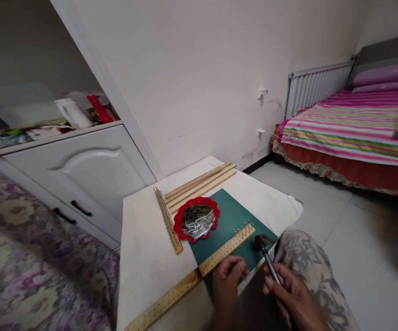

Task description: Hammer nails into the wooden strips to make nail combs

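My right hand (288, 289) is wrapped round the handle of a claw hammer (270, 264), whose dark head is over the right corner of a green mat (224, 209). Fingers curled together, my left hand (231, 271) is just in front of a wooden strip (219, 258) with rows of holes; whatever it pinches is too small to make out. Several nails (245, 228) stand upright in the strip's right end. A second holed strip (166, 299) lies end to end with it, towards the lower left. Behind them, a red scalloped dish (177, 228) holds a heap of nails (199, 220).
Several wooden strips (202, 184) lie along the back of the white-covered table (143, 230); more strips (169, 225) with nails stand left of the dish. A white cabinet (81, 174) and floral fabric (29, 266) are at left, a bed (340, 133) at right.
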A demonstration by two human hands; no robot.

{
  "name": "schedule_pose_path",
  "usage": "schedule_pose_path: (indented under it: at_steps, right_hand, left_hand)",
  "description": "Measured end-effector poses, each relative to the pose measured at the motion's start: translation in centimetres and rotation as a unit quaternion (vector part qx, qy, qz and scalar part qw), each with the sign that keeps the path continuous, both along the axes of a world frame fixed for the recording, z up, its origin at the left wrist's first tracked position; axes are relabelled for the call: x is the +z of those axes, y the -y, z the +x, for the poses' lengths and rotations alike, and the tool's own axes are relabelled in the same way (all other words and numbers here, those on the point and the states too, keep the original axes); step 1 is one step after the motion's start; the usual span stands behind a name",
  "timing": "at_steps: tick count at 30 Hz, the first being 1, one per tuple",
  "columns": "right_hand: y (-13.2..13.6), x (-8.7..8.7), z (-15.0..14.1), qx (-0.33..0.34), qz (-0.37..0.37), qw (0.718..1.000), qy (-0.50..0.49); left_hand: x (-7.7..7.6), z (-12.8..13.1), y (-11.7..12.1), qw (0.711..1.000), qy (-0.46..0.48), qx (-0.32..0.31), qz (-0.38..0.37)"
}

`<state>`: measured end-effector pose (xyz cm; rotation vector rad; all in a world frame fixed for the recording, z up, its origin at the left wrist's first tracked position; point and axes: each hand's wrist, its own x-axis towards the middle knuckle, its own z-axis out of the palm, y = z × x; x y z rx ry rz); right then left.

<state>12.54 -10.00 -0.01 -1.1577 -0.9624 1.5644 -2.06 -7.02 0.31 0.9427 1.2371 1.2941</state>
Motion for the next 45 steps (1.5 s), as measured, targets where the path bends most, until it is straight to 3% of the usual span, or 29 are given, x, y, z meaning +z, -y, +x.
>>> schedule_pose_path:
  at_steps: [5, 10, 22, 25, 34, 45]
  right_hand:
    - [0.1, -0.7, -0.2, 0.013, -0.003, 1.000, 0.008]
    - [-0.1, -0.9, -0.2, 0.024, -0.015, 1.000, 0.006]
    - [-0.1, -1.1, 0.3, 0.035, -0.013, 0.999, 0.005]
    - [-0.2, -0.2, 0.5, 0.050, -0.008, 0.999, 0.004]
    - [-2.4, 4.8, -0.2, 0.096, 0.072, 0.991, 0.058]
    - [-3.0, 4.6, -0.8, 0.104, 0.096, 0.984, 0.109]
  left_hand:
    - [1.2, -1.6, -3.6, 0.958, -0.261, 0.014, 0.114]
    - [0.6, -1.2, -5.0, 0.917, -0.361, 0.015, 0.167]
    - [0.4, -0.6, -5.2, 0.889, -0.425, 0.007, 0.173]
    - [0.1, -0.6, -5.3, 0.878, -0.446, 0.007, 0.173]
    - [0.0, -0.6, -5.4, 0.872, -0.465, 0.003, 0.154]
    - [-0.4, -0.6, -5.4, 0.869, -0.474, 0.004, 0.141]
